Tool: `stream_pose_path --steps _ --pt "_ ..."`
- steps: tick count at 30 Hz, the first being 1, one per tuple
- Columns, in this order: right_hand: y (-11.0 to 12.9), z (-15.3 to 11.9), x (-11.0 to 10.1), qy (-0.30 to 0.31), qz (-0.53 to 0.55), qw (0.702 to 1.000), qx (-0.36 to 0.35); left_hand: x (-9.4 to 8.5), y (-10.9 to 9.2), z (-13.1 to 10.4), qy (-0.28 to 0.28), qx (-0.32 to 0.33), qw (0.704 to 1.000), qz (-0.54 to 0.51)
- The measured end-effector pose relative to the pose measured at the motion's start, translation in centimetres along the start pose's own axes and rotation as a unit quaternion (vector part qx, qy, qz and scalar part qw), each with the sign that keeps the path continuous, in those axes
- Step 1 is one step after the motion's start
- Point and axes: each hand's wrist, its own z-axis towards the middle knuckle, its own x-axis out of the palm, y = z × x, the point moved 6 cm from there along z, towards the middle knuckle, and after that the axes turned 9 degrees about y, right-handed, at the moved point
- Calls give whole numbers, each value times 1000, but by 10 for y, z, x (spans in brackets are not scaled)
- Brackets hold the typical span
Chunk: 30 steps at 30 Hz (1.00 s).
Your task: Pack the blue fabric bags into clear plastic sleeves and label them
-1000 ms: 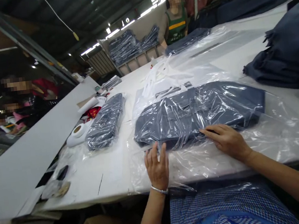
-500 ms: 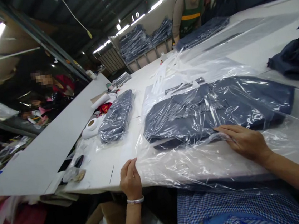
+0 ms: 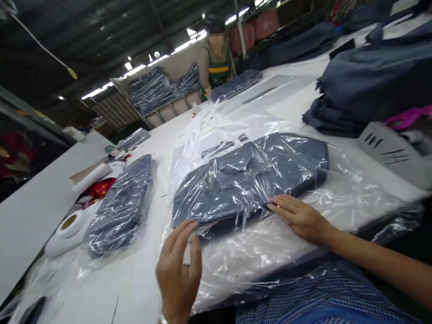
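Observation:
A folded dark blue garment (image 3: 248, 174) lies inside a clear plastic bag (image 3: 245, 247) in front of me on the white table. My right hand (image 3: 303, 220) rests with fingers stretched out on the plastic along the garment's near edge. At the near left corner of the garment is my left hand (image 3: 179, 270), its thumb apart from its fingers and its fingertips at the bag. Whether those fingertips press on the plastic I cannot tell. Loose plastic spreads over the table's front edge.
Left of the bag lies another bagged dark garment (image 3: 122, 206), beside a white roll (image 3: 73, 225). A pile of dark cloth (image 3: 382, 80) and a marked grey-white piece (image 3: 390, 152) are on the right. Across the table stands a co-worker (image 3: 214, 60) near more bagged garments.
My view has turned to the right, bringing the dark cloth pile further in. My left hand has come up to the garment's near left corner and opened. My right hand's fingers now lie flatter.

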Motion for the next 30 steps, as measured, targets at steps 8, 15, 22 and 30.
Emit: stream_pose_path --steps 8,15,22,30 --pt "1 -34 -21 -41 -50 998 8 144 34 43 63 54 984 160" --pt "-7 -45 -77 -85 -46 995 26 161 44 13 62 64 989 120" --pt "-108 -76 -73 -28 -127 969 211 158 52 6 58 113 984 129" --pt "-90 -134 -84 9 -165 964 210 157 67 -7 65 135 978 148"
